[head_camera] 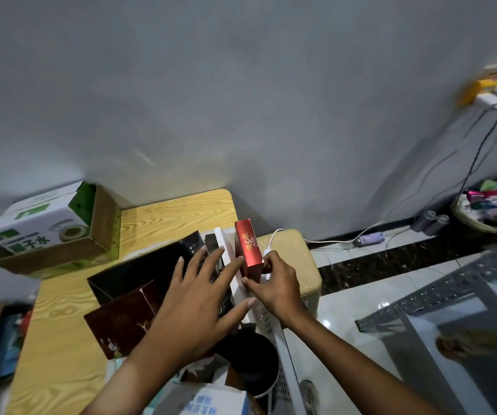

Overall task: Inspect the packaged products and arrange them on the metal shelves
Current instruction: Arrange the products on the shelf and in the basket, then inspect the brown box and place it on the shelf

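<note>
Right hand (274, 283) pinching a red box (248, 250) upright, left hand (199, 298) spread flat just left of the grip, over dark boxes (139, 274), metal shelf (439, 298) well right.

— Where is the left hand (202, 290)?
— Forearm entering from 7 o'clock, fingers spread and straight, pointing toward 1 o'clock.
— And the right hand (274, 280)?
— Forearm from 5 o'clock; thumb and fingers seemingly pinching, curled toward 11 o'clock.
</note>
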